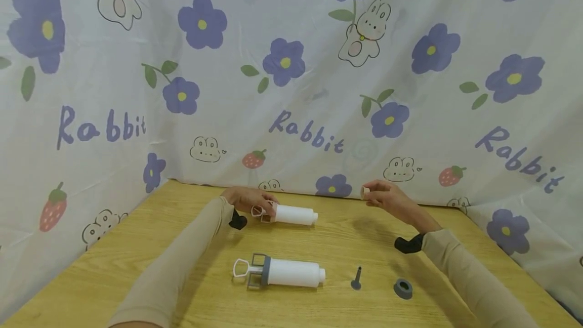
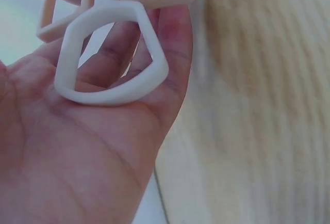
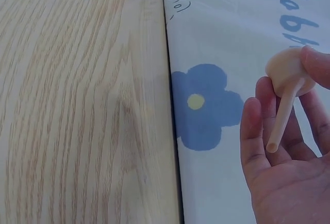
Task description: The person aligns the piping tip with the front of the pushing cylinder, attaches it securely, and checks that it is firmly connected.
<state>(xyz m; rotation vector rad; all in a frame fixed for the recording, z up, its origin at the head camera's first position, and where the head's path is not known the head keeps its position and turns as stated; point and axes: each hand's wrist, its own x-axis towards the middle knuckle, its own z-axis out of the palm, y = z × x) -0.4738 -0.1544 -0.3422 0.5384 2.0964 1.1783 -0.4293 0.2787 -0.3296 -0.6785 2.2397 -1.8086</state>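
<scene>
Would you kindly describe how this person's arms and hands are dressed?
The left hand and right hand are bare, without gloves. The left sleeve and right sleeve are plain beige, reaching the wrists. A small black fitting shows at each wrist: left fitting, right fitting.

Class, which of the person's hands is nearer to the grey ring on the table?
Right. The right hand is raised above the table, beyond the grey ring; the left hand is farther off, beyond it and well to the left, holding a white-barrelled tool.
</scene>
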